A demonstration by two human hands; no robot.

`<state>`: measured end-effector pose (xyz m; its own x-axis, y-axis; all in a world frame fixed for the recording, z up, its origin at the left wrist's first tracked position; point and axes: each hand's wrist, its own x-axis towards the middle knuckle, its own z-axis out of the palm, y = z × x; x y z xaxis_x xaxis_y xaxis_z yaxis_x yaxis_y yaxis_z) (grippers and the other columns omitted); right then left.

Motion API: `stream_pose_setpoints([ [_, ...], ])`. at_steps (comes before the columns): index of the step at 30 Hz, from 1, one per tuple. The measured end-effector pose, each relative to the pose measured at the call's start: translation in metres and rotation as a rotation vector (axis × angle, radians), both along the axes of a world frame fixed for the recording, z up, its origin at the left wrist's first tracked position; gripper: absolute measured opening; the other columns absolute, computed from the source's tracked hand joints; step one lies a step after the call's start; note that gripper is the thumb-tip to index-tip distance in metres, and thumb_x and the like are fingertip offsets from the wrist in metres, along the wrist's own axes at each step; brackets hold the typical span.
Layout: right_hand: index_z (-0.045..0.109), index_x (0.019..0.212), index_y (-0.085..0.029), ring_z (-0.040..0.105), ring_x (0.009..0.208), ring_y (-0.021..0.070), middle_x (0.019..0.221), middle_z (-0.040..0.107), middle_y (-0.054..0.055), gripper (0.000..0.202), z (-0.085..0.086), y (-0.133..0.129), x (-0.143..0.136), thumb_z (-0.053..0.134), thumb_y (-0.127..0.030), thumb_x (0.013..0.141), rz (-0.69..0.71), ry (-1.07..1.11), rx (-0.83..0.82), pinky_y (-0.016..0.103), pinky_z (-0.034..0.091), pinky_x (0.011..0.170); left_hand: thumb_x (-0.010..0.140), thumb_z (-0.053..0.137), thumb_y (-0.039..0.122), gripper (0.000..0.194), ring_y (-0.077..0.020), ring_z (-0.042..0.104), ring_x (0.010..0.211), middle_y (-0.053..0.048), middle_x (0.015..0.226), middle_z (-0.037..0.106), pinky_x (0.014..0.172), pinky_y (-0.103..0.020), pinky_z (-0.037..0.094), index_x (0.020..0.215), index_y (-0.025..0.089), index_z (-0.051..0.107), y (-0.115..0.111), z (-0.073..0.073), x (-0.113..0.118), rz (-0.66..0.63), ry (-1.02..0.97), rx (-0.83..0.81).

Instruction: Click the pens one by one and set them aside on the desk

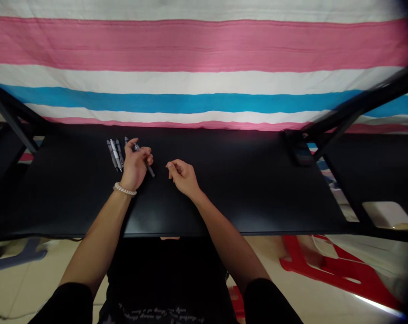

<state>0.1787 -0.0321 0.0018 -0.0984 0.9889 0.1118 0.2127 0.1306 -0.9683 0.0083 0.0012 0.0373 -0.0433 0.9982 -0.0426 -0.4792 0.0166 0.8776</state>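
My left hand (135,165), with a pale beaded bracelet (124,189) at its wrist, is closed on a pen (150,169). The pen slants across the fingers, its lower end sticking out towards my right hand. Just left of that hand, several grey and white pens (114,154) lie side by side on the black table (244,180). Another pen tip (126,139) shows beside the left fingers, the remainder hidden by the hand. My right hand (183,176) rests a little to the right, fingers curled and thumb against them, with nothing visible in it.
Behind the table hangs a striped pink, white and blue cloth (204,45). Black metal struts (345,112) rise at both sides. A dark object (298,147) sits by the right strut. A red plastic stool (342,270) stands on the floor at the right.
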Motion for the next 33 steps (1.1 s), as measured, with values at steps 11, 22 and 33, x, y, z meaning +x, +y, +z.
stream_pose_setpoints([
  [11,0.063,0.083,-0.021,0.056,0.055,0.0121,0.064,0.063,-0.003,0.024,0.002,-0.001,-0.001,0.054,-0.038,0.097,0.044,-0.144,0.041,0.025,0.039,0.058,0.085,0.053,0.009,0.030,-0.0273,0.061,0.114,-0.017,0.130,0.051,0.109,-0.052,0.048,0.110,0.014,0.069,0.000,-0.049,0.000,0.078,1.230,0.499],
  [22,0.065,0.082,-0.020,0.054,0.057,0.0121,0.065,0.063,-0.003,0.023,0.003,-0.002,0.000,0.056,-0.036,0.096,0.043,-0.195,0.035,0.025,0.037,0.058,0.091,0.051,0.017,0.034,-0.0334,0.052,0.130,-0.024,0.136,0.051,0.112,-0.049,0.044,0.120,0.005,0.064,0.001,-0.040,-0.004,0.163,1.509,0.509],
  [33,0.065,0.081,-0.020,0.054,0.057,0.0121,0.065,0.061,-0.003,0.022,0.006,-0.003,-0.001,0.056,-0.034,0.096,0.045,-0.207,0.025,0.025,0.037,0.059,0.091,0.051,0.021,0.043,-0.0399,0.048,0.132,-0.020,0.149,0.051,0.108,-0.057,0.041,0.130,0.008,0.064,-0.004,-0.026,-0.002,0.197,1.660,0.330],
])
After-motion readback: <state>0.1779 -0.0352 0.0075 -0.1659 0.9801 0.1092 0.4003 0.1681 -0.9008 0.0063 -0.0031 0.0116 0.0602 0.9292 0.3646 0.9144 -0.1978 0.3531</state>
